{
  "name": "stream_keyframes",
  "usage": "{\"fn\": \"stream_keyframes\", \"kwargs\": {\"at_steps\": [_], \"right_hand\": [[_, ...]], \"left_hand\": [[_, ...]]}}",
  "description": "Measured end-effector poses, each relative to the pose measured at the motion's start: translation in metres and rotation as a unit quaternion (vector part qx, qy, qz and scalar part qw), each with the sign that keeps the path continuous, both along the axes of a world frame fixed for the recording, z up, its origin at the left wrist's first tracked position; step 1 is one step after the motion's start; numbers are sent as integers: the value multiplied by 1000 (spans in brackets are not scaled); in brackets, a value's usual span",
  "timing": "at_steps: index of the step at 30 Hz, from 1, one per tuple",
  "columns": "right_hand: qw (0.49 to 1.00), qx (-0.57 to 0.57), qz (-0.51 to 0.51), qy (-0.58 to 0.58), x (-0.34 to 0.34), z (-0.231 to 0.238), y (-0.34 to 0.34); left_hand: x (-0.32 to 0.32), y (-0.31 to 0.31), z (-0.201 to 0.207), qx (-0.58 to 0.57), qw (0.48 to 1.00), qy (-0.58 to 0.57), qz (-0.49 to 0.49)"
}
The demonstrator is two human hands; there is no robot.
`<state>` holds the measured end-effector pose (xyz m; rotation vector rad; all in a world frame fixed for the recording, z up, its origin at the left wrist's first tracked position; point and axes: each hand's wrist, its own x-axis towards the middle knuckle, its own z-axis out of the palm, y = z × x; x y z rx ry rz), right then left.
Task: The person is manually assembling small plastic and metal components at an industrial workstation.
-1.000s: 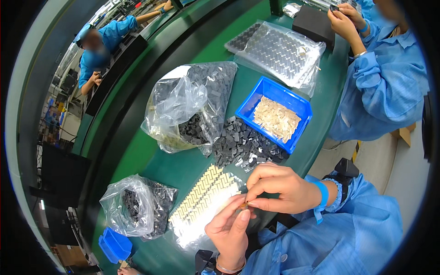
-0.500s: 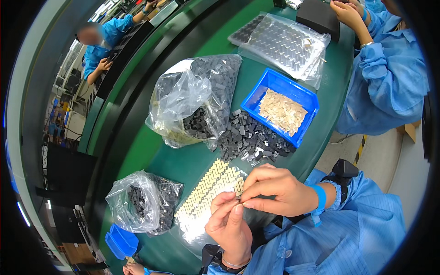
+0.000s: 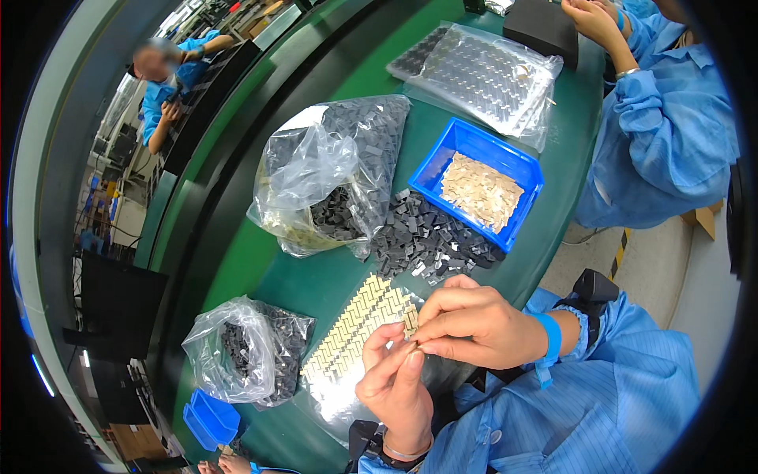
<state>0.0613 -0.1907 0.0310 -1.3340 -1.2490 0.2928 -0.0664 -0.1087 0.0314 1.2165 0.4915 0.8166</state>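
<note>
My left hand (image 3: 401,391) and my right hand (image 3: 485,328) meet fingertip to fingertip, both pinched closed. Between them is a tiny dark piece, mostly covered by the fingers, so its kind does not show. Just beyond the hands lies a clear plastic sheet (image 3: 332,399) on the green table, bearing rows of small cream strips (image 3: 359,324) in a zigzag pattern with dark gaps. A loose heap of small dark grey blocks (image 3: 434,237) spreads past my right hand. Behind it stands a blue bin (image 3: 437,154) holding many flat beige chips (image 3: 480,191).
A large clear bag (image 3: 332,174) of dark blocks stands beyond the heap; a smaller bag (image 3: 249,347) sits at left near a small blue bin (image 3: 210,419). Bagged patterned trays (image 3: 485,83) and a black box (image 3: 541,30) lie at the far right, beside a co-worker's sleeve (image 3: 655,142).
My two hands stay joined, with only a slight shift of the fingers. Across the table at far left, a co-worker has drawn an arm in. The whole view has shifted a little.
</note>
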Motion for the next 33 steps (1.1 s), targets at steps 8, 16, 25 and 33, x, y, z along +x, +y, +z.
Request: {"fn": "stream_keyframes", "kwargs": {"at_steps": [8, 16, 25, 33], "right_hand": [[997, 6, -2, 79, 2, -3, 1], [953, 6, -245, -177, 71, 28, -15], [872, -132, -319, -348, 117, 8, -26], [995, -23, 31, 90, 46, 19, -14]], "left_hand": [[7, -1, -1, -67, 997, -3, -27], [-4, 18, 18, 136, 990, 41, 19], [-6, 35, 48, 769, 628, 62, 97], [-12, 41, 37, 841, 535, 74, 36]]}}
